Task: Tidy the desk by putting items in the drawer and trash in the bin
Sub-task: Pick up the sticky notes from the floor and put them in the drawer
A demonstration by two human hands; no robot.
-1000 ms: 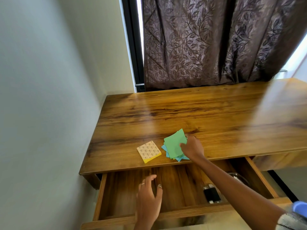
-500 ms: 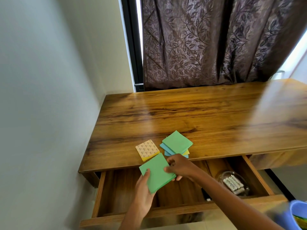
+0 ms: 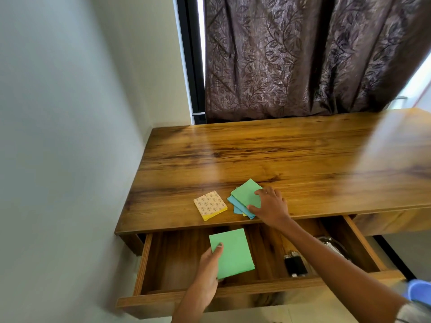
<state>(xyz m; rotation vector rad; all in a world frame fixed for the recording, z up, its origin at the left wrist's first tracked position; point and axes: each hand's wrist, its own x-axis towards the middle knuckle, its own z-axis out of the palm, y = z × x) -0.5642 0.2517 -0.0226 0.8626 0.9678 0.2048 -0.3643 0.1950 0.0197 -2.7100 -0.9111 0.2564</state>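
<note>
My left hand point(image 3: 208, 266) holds a green paper pad point(image 3: 233, 255) by its left edge, thumb on top, over the open wooden drawer point(image 3: 177, 259). On the desk top point(image 3: 291, 157), near the front edge, lies a loose pile of green and blue papers point(image 3: 245, 197). My right hand point(image 3: 270, 205) is on that pile, with fingers over the top green sheet and thumb at the lower blue edge. A patterned notepad with a yellow edge point(image 3: 210, 205) lies left of the pile.
Inside the drawer on the right sit a black object point(image 3: 295, 265) and a clear plastic container point(image 3: 331, 245), partly hidden by my right arm. A blue bin point(image 3: 419, 291) shows at the lower right edge. A wall stands close on the left; a brown curtain hangs behind the desk.
My right hand let go of the green pad and went back up to the paper pile on the desk. My left hand now holds the green pad alone, lower over the drawer.
</note>
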